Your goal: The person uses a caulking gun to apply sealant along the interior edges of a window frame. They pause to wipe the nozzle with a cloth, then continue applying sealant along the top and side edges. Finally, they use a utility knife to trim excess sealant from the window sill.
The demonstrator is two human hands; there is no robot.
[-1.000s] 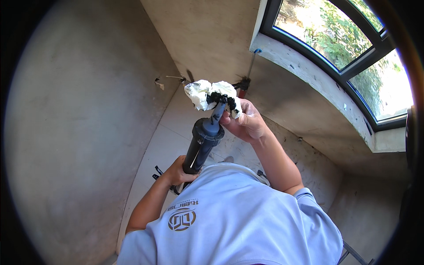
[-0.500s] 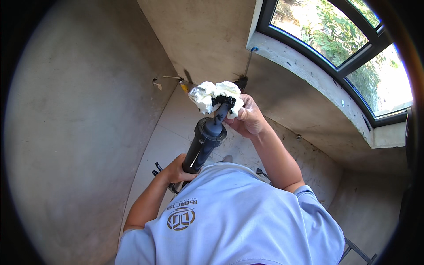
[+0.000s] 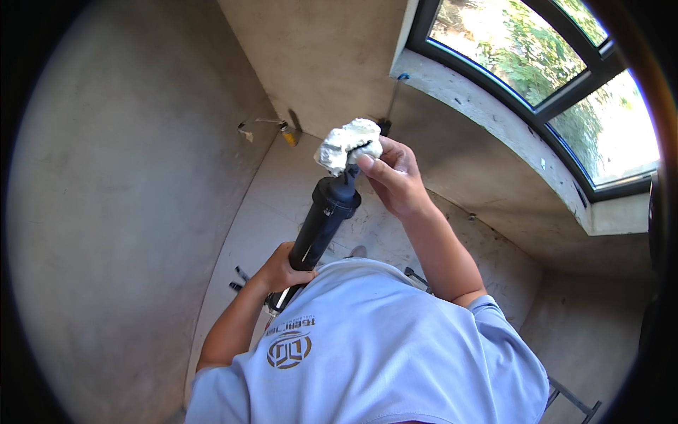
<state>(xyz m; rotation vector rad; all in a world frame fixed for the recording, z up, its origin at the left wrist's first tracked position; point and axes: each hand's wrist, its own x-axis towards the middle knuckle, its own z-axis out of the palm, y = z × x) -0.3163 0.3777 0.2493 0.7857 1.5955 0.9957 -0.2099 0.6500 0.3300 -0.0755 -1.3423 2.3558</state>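
Observation:
A black caulking gun (image 3: 316, 235) points up and away from my body, tilted slightly right. My left hand (image 3: 284, 268) is wrapped round the lower part of its barrel. At the top end, a grey nozzle (image 3: 344, 185) with black smears sticks out of the round collar. My right hand (image 3: 397, 173) pinches a crumpled white wad of tissue (image 3: 351, 143), which is folded over the nozzle's tip and hides it. Black paste shows in the fold of the wad. The gun's handle is partly hidden behind my left hand and shirt.
A bare plastered wall (image 3: 134, 198) rises on the left. A dark-framed window (image 3: 537, 113) with a pale sill (image 3: 494, 120) lies at the upper right. A yellow-labelled bottle (image 3: 289, 136) stands in the far corner. A dark metal frame (image 3: 575, 401) shows at the lower right.
My right hand has closed the tissue over the nozzle tip, covering most of the black paste that lay exposed before. The gun has barely shifted in my left hand.

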